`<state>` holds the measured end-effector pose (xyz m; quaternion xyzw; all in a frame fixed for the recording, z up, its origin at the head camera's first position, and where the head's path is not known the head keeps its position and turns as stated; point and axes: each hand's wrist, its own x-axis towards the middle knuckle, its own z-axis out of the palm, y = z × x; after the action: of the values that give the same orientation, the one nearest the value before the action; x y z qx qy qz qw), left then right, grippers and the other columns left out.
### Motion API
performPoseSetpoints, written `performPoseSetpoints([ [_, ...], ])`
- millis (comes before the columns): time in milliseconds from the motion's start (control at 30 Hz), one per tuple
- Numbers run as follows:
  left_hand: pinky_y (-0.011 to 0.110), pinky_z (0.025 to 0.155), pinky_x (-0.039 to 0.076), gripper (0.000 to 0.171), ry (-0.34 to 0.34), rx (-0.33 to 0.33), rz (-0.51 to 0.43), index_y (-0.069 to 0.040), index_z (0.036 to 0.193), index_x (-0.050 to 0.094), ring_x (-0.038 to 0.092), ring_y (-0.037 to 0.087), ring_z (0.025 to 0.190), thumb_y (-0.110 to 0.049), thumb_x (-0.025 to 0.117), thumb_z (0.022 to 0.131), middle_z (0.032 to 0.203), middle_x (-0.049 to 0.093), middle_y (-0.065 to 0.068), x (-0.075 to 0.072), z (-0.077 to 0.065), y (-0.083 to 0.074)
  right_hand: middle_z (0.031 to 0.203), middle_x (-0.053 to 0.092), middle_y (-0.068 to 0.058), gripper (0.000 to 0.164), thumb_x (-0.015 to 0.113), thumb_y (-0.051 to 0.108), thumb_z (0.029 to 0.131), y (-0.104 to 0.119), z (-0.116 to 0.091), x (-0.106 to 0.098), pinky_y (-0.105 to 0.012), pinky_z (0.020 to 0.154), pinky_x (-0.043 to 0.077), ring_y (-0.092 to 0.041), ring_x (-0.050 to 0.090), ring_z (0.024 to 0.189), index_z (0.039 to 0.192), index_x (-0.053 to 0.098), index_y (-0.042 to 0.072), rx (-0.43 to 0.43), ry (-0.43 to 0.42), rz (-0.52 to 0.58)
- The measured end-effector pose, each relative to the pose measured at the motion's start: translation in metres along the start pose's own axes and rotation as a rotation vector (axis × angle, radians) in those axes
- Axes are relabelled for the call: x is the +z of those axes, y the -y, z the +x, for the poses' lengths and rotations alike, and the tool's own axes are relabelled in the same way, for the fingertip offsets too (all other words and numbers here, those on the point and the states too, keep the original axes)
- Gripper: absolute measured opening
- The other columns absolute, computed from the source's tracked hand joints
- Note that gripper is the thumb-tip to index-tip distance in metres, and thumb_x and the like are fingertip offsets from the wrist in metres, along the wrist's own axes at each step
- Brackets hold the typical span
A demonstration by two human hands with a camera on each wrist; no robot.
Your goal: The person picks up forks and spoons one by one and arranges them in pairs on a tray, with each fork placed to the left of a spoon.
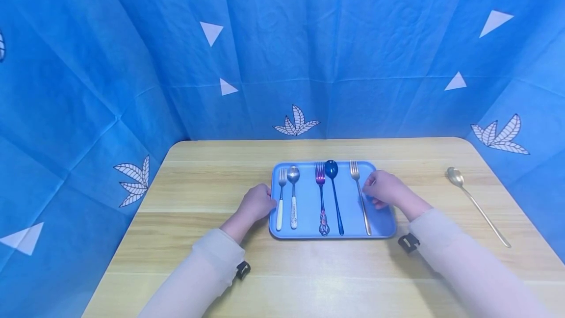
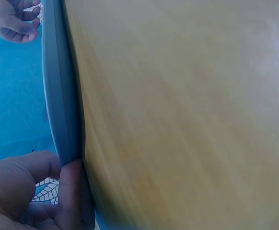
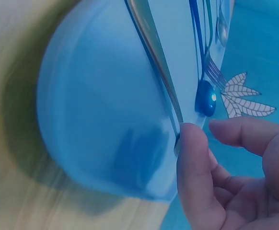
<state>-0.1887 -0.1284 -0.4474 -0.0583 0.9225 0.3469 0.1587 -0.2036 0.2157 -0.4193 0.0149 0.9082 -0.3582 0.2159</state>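
Note:
A light blue tray lies on the table. My left hand grips its left edge, with the thumb and a finger at the rim in the left wrist view. Above the tray's right side, my right hand is beside a gold fork. In the right wrist view the thumb and forefinger stand apart, one fingertip overlapping the fork's neck; contact cannot be made out. Also on the tray are a white-handled fork, a white-handled spoon, a purple fork and a dark blue spoon.
A long gold spoon lies on the wooden table, right of the tray and beyond the right forearm. Blue patterned cloth hangs behind the table and along both sides.

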Motion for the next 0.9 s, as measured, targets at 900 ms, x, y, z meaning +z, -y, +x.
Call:
performPoseSetpoints([
  [900, 0.031, 0.06, 0.044, 0.008, -0.008, -0.011, 0.007, -0.004, 0.09, 0.058, 0.055, 0.022, 0.071, -0.008, 0.065, 0.089, 0.08, 0.058, 0.008, 0.002, 0.002, 0.001, 0.091, 0.061, -0.019, 0.018, 0.057, 0.013, 0.097, -0.014, -0.024, -0.064, -0.038, 0.066, 0.06, -0.025, 0.063, 0.075, 0.101, 0.056, -0.005, -0.049, 0.025, -0.098],
])
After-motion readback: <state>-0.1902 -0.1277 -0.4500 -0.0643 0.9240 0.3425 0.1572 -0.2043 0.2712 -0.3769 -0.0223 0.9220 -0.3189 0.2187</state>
